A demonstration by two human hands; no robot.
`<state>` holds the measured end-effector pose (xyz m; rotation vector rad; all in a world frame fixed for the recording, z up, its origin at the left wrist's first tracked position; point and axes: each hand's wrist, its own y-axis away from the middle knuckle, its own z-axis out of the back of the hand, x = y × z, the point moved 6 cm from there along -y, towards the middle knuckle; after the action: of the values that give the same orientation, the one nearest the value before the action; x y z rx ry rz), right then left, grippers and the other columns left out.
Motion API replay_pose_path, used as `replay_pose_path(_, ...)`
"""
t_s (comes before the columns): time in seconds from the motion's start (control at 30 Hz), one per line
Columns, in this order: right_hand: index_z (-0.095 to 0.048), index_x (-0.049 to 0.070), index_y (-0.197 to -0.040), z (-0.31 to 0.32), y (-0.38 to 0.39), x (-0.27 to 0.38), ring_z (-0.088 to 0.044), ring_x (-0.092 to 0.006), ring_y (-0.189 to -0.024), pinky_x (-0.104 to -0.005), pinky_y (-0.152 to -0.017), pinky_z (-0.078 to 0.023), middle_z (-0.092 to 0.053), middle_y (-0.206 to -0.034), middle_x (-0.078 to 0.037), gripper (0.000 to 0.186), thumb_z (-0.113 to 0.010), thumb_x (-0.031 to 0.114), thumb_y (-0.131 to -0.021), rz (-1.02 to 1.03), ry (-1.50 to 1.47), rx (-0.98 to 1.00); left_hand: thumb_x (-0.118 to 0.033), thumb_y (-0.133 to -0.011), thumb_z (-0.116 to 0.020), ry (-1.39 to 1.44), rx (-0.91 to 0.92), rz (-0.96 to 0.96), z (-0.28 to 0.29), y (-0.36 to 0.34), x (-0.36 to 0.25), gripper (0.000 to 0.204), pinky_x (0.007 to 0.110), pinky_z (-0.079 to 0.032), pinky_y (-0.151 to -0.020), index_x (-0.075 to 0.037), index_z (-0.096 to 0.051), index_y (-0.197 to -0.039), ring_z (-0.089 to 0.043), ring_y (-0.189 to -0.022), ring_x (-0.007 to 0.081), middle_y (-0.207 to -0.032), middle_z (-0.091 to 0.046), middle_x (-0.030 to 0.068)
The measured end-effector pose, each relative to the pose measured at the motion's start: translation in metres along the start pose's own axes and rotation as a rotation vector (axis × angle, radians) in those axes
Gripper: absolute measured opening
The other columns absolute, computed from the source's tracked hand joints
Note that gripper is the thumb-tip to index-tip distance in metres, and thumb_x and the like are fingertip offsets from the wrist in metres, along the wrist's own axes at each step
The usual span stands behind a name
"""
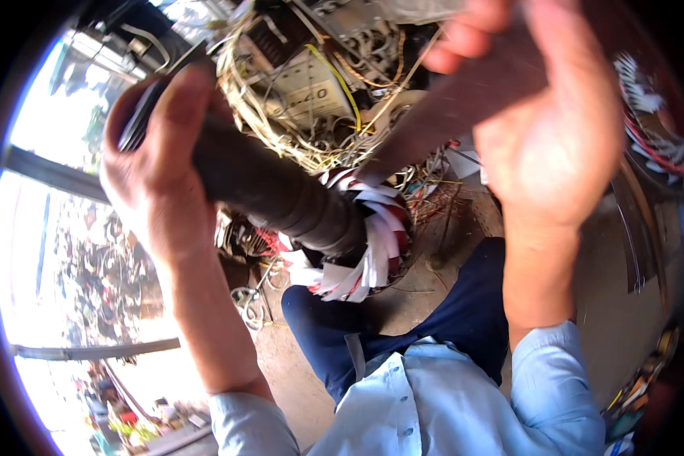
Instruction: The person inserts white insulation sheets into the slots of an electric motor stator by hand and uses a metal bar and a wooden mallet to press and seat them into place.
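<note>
- Above the lap, the left hand (156, 163) is clenched round a dark cylindrical rod (277, 190) poking into a red-and-white paper-lined motor winding (365, 243).
- The right hand (555, 129) grips a blurred flat brown bar (448, 106); a skewed blow could tear the paper.
- Beyond, tangled wires (296, 129).

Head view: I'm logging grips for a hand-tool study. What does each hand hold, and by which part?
Left hand grips a dark cylindrical bar at its upper end. Right hand holds a flat dark strip near its top.

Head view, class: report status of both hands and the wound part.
Left hand grips dark rod. Right hand holds flat bar. Both tips at red-white winding. Nothing between.
</note>
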<state>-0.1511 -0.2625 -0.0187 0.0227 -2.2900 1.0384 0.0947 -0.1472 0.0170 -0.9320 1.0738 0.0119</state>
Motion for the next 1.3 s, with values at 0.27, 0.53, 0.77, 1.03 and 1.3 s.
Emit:
replay_pose_path(0.27, -0.054, 0.007, -0.089, 0.003, -0.023, -0.009, -0.046, -0.0141, -0.073, -0.0325, -0.072, -0.040, -0.049, -0.081, -0.002, 0.016, -0.060, 0.020, -0.095, 0.021, -0.037, -0.032, -0.041, -0.099, -0.061, 0.127, -0.079, 0.024, 0.055, 0.049, 0.058, 0.061, 0.037, -0.039, -0.108, 0.003, -0.051, -0.140, -0.056, -0.124, 0.0214, -0.132, -0.062, 0.0140)
replay_pose_path(0.53, -0.054, 0.007, -0.090, 0.015, -0.079, -0.086, -0.044, -0.0128, -0.069, -0.0301, -0.068, -0.038, -0.046, -0.072, 0.002, 0.018, -0.061, 0.023, -0.094, -0.283, -0.102, 0.047, -0.026, -0.077, -0.081, -0.143, 0.297, 0.654, 0.048, 0.181, 0.181, 0.083, 0.037, -0.045, -0.103, 0.001, -0.043, -0.146, -0.055, -0.118, 0.0271, -0.133, -0.054, 0.0182)
replay_pose_path(0.77, -0.063, 0.002, -0.097, -0.006, -0.114, -0.087, -0.062, -0.0240, -0.086, -0.0389, -0.084, -0.050, -0.064, -0.089, -0.011, 0.021, -0.055, 0.021, -0.097, -0.178, 0.324, 0.001, -0.021, -0.074, -0.073, -0.480, 0.434, 0.561, 0.039, 0.150, 0.197, 0.069, 0.041, -0.050, -0.092, 0.002, -0.052, -0.136, -0.064, -0.105, 0.0346, -0.111, -0.064, 0.0220)
replay_pose_path(1.03, -0.050, 0.006, -0.085, -0.030, -0.111, -0.141, -0.051, -0.0154, -0.076, -0.0278, -0.073, -0.046, -0.051, -0.079, -0.003, 0.020, -0.055, 0.019, -0.100, -0.533, -0.027, 0.311, -0.019, -0.074, -0.066, -0.471, 0.406, 0.469, 0.040, 0.148, 0.192, 0.058, 0.046, -0.052, -0.086, 0.001, -0.057, -0.128, -0.067, -0.094, 0.0399, -0.103, -0.068, 0.0231)
replay_pose_path(1.3, -0.062, 0.001, -0.129, 0.016, -0.025, -0.097, -0.062, -0.0291, -0.118, -0.0464, -0.104, -0.048, -0.066, -0.124, -0.018, 0.052, -0.039, 0.034, -0.096, -0.100, 0.047, -0.084, -0.015, -0.075, -0.066, -0.448, 0.297, 0.442, 0.043, 0.148, 0.178, 0.055, 0.045, -0.052, -0.086, -0.003, -0.058, -0.129, -0.066, -0.097, 0.0403, -0.106, -0.068, 0.0218)
